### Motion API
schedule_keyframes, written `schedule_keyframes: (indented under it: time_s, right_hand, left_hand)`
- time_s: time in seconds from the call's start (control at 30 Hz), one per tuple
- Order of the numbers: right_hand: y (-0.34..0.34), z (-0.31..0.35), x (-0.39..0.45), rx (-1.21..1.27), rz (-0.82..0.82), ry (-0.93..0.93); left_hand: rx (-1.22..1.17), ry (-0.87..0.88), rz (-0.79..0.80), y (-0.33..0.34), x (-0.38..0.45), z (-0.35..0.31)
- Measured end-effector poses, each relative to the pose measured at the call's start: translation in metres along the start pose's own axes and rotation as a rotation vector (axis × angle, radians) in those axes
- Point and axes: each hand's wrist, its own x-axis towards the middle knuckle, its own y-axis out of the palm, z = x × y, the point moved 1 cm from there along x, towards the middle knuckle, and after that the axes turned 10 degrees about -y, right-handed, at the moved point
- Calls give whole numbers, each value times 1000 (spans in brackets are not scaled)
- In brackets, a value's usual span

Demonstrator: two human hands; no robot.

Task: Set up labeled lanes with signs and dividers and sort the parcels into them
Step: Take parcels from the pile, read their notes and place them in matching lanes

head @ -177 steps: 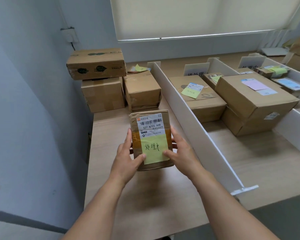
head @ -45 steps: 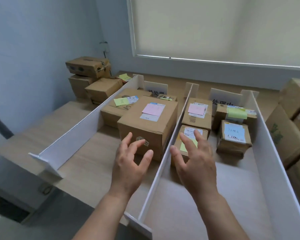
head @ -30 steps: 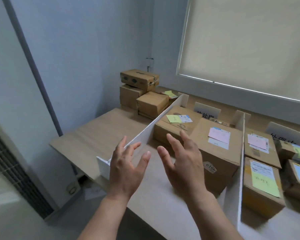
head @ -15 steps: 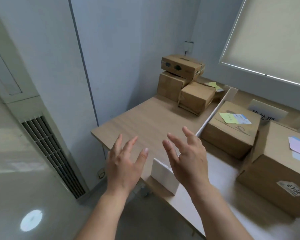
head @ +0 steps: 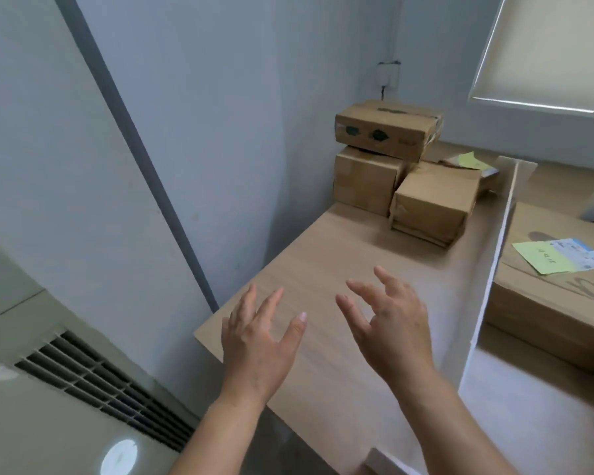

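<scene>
While both hands hover over the bare near end of the table (head: pixel 326 255), neither one holds anything: the left hand (head: pixel 254 341) has its fingers spread loose, and the right hand (head: pixel 388 323) is slack with fingers a bit curled. The unsorted parcels (head: pixel 432 200) sit piled at the far corner by the wall, well apart from the hands. A white divider (head: pixel 494 255) runs along the right, and past it a box (head: pixel 546 303) with a green note (head: pixel 542 257) sits in its lane.
</scene>
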Motion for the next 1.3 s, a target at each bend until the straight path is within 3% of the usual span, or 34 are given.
schedule_keyframes:
  time_s: [0.33,0.7,1.0,1.3]
  right_hand:
    - [24,-1,70,-9,-101,126]
    - [27,7,118,-58,-248,403]
    - [12,-79,152,-79,-253,482]
    - [-1,-186,218,17,-276,566]
  left_hand:
    - [32,154,158,17,102,-8]
    - [-3,407,345,17,202,-50]
    - [-67,502,520,64,244,-104]
    - [-25,574,638,150,295,-202]
